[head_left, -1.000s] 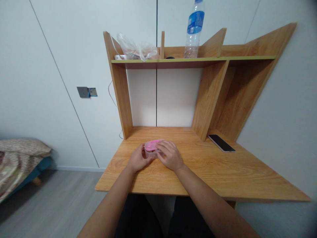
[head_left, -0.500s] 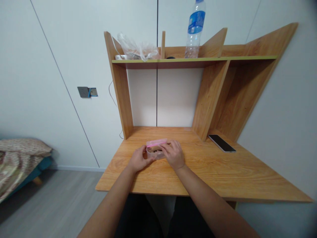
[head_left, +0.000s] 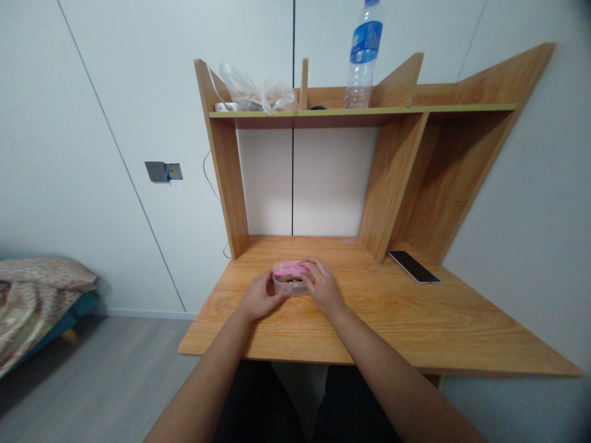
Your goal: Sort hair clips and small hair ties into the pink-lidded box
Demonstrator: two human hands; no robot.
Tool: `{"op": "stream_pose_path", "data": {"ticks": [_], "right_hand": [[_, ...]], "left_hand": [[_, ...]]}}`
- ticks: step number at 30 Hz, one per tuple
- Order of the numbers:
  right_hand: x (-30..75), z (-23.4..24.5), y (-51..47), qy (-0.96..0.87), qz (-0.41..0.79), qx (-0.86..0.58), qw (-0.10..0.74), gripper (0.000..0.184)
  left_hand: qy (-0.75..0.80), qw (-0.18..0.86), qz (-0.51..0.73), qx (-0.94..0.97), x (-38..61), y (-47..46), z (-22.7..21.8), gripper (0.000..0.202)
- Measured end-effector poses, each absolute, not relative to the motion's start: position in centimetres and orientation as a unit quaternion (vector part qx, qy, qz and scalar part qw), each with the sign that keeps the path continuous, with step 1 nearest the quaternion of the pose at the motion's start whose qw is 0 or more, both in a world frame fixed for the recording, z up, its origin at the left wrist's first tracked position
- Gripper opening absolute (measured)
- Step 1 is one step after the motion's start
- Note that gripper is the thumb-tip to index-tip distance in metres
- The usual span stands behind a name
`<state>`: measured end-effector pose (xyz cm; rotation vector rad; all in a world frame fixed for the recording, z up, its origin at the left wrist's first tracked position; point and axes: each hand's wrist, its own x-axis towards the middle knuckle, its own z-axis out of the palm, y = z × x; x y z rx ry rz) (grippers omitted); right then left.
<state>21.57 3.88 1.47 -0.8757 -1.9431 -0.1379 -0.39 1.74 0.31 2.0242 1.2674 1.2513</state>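
A small clear plastic box (head_left: 289, 285) with a pink lid (head_left: 287, 267) rests on the wooden desk (head_left: 397, 320), near its middle. My left hand (head_left: 257, 297) grips the box's left side with curled fingers. My right hand (head_left: 324, 286) holds the right side, its fingers resting on the pink lid. Something dark shows through the clear wall; I cannot make out what it is.
A black phone (head_left: 413, 266) lies on the desk at the right, under the slanted shelf. On the top shelf (head_left: 360, 111) stand a water bottle (head_left: 362, 55) and a crumpled clear plastic bag (head_left: 258, 92). A bed (head_left: 37, 295) is at the far left.
The pink lid was tilted up half a second ago and now lies lower on the box. My right hand has moved slightly along the lid; my left hand stays on the box.
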Motion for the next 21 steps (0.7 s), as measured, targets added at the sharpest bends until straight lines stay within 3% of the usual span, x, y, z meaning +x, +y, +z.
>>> {"op": "stream_pose_path", "data": {"ticks": [10, 21], "right_hand": [[21.37, 1.8, 3.27, -0.802, 0.014, -0.335, 0.495, 0.034], [21.44, 1.9, 3.17, -0.765, 0.073, -0.343, 0.54, 0.039]], "left_hand": [[0.447, 0.232, 0.47, 0.725, -0.58, 1.99, 0.41, 0.043], [0.448, 0.238, 0.463, 0.726, -0.69, 1.97, 0.35, 0.042]]}}
